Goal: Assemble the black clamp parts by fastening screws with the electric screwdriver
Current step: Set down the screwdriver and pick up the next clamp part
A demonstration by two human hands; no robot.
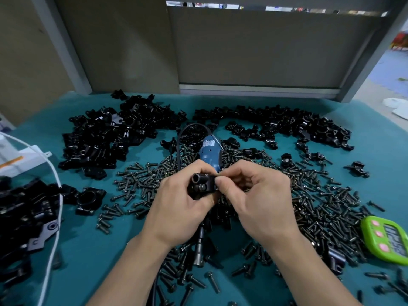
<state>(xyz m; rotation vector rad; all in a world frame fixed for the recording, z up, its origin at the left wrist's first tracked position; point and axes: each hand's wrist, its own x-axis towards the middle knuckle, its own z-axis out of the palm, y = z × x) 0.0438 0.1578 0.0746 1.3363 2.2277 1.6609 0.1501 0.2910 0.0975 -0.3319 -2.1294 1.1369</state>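
reading from left to right across the teal-covered worktable [99,250]: a thin white cable [53,173] curves down over a heap of black metal clamp parts [24,217] at the table's left edge. just beside that heap lies a single black ring-shaped clamp piece [89,198], and farther back a larger mound of black clamp brackets [106,140]. your left hand [178,208] is raised over the middle of the table, its fingers curled round the small black clamp assembly [202,184], which it grips from below and from the left. the assembly's round bore faces you, with a silver-headed screw [201,187] seated just under it. the blue-bodied electric screwdriver [210,155] lies on the table behind and beneath your hands, held by neither. its black cord loops away at the far end and its metal bit end shows below your wrists. your right hand [260,202] meets the assembly from the right, thumb and forefinger pinched at its right edge, the other fingers curled. whether a screw sits between those fingertips cannot be told. a broad scatter of dark flanged screws [320,206] covers the cloth around and to the right of both hands. behind it runs a second band of black clamp halves [287,127]. a lime-green digital timer with pink buttons [388,239] rests at the right edge.
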